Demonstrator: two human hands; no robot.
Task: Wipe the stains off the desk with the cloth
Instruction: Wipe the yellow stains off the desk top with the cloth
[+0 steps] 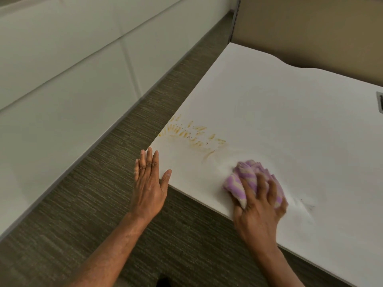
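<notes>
A white desk (290,121) fills the right half of the view, one corner pointing toward seven o'clock. The right hand (259,206), somewhat blurred, sits close to the desk's near edge at about five o'clock from the centre of the view; its fingers are spread and curled over a bunched purple-and-cream striped cloth (246,179), gripping it and pressing it onto the desktop. From the cloth, the stains (192,135) lie at about eleven o'clock, apart from it: yellow-brown streaks with dark specks, running along the desk's left edge. A faint grey smudge (308,207) shows on the surface just beside the hand at three o'clock. The left hand (148,187) is at nine o'clock from the cloth, at the desk's corner, holding nothing, fingers straight and close together along the left edge, thumb splayed onto the desktop. Grey-brown carpet (103,193) lies below, pale wall panels (62,59) at ten o'clock, a beige partition (310,27) at one o'clock.
</notes>
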